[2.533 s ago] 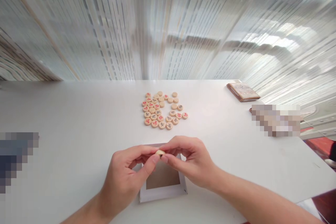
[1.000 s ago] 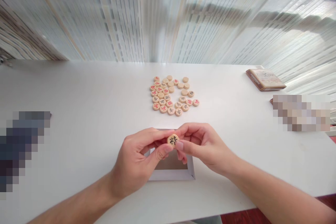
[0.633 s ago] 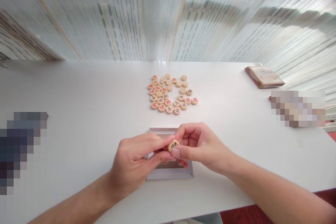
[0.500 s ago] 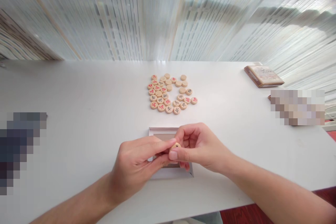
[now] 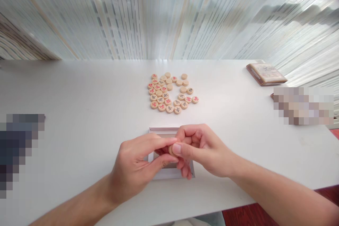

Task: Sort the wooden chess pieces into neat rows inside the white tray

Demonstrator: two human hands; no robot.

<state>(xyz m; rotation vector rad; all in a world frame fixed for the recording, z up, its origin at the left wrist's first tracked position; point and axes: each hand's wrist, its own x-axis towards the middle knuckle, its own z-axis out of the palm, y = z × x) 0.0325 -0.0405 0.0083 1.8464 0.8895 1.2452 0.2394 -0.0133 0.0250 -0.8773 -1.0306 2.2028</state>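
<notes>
Between my two hands is a round wooden Chinese chess piece (image 5: 171,150), mostly covered by fingers. The thumb and fingertips of my left hand (image 5: 137,160) close around it from the left. From the other side, the thumb of my right hand (image 5: 202,150) presses on it, with the fingers curled behind. Both hands are over a shallow open box (image 5: 172,174) with pale walls and a brownish inside, much of it hidden by them. Beyond the box, several more Chinese chess pieces (image 5: 161,107) lie loosely grouped on the table, some showing red or black characters, others plain side up.
The white table (image 5: 92,106) runs back to a striped curtain (image 5: 119,17). A flat brown-edged box (image 5: 267,73) lies at the far right, with a blurred-out item (image 5: 299,106) nearer. Another blurred dark item (image 5: 18,148) is at the left edge.
The piece has turned in my fingers, so its dark marking no longer shows. My right thumb has shifted slightly over it. The pieces on the table stay in the same arrangement.
</notes>
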